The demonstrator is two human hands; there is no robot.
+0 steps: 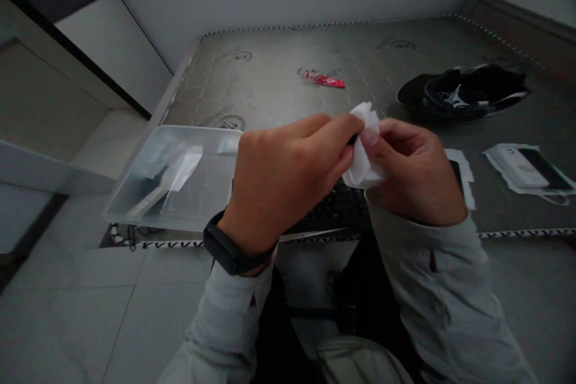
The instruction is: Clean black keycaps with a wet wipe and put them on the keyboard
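Observation:
My left hand [288,180] and my right hand [416,171] meet above the near edge of a grey mattress [279,78]. Both pinch a crumpled white wipe [364,150] between thumb and fingers. A small dark object shows at my left fingertips, pressed into the wipe; I cannot tell what it is. A black band sits on my left wrist. Under my hands lies a black keyboard [335,210], mostly hidden.
A clear plastic tray [135,192] with a packet inside sits at the left front. A black sneaker [468,93] lies at the back right. A red wrapper [324,79] lies further back. A white device and dark phone [526,169] rest on paper at right.

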